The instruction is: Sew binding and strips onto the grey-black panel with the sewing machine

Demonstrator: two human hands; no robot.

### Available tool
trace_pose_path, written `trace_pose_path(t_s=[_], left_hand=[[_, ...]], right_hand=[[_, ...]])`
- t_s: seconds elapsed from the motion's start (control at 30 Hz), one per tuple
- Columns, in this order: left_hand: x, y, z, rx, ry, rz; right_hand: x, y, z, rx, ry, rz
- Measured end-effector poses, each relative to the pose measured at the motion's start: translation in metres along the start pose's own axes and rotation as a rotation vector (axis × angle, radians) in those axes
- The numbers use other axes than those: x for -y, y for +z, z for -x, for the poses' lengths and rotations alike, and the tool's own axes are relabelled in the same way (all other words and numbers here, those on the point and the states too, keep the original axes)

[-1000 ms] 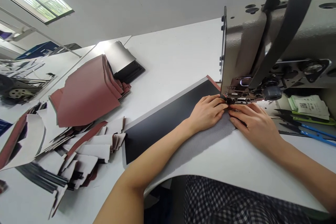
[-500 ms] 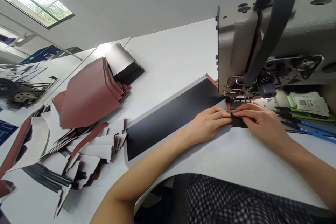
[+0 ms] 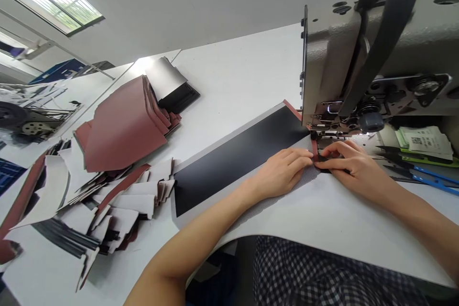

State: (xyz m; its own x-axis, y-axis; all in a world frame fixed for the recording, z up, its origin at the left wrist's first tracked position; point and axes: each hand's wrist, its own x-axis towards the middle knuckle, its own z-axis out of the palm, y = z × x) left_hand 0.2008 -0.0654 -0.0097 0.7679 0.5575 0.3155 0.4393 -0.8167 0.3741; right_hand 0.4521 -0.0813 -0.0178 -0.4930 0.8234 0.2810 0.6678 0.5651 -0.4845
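Note:
A long panel with a black face (image 3: 240, 158) and grey fabric margins lies slantwise on the table, its right end under the presser foot of the sewing machine (image 3: 333, 57). A narrow reddish-brown strip (image 3: 314, 146) runs along that end. My left hand (image 3: 283, 172) rests on the panel's near right part, fingers extended and fingertips beside the strip. At the near right corner, my right hand (image 3: 353, 162) pinches a black strip (image 3: 324, 158) between thumb and fingers. Part of the black strip is hidden under that hand.
Stacked reddish-brown sheets (image 3: 125, 124) and black pieces (image 3: 179, 98) lie at the left, with many cut scraps (image 3: 122, 205) nearer me. Right of my right hand are blue-handled scissors (image 3: 435, 179) and white labels (image 3: 426, 142). The table's front edge curves inward.
My right hand's fingers have closed more at the panel's corner, and the black strip now shows between them. My left fingertips have drawn back slightly. The view has shifted a little.

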Motion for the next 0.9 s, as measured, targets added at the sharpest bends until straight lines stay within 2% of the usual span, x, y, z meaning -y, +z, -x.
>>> trace_pose_path(t_s=[0.2, 0.43, 0.67, 0.9], left_hand=[[0.019, -0.004, -0.012, 0.035, 0.021, -0.007], [0.046, -0.004, -0.031, 0.010, 0.008, -0.041], [0.066, -0.001, -0.046, 0.001, -0.005, -0.081], [0.066, -0.002, -0.048, 0.007, -0.033, -0.093]], right_hand=[[0.003, 0.004, -0.001, -0.045, -0.070, 0.167], [0.005, 0.012, -0.007, -0.076, -0.020, 0.310], [0.005, 0.014, -0.006, -0.098, -0.014, 0.261], [0.004, 0.013, -0.007, -0.129, -0.021, 0.194]])
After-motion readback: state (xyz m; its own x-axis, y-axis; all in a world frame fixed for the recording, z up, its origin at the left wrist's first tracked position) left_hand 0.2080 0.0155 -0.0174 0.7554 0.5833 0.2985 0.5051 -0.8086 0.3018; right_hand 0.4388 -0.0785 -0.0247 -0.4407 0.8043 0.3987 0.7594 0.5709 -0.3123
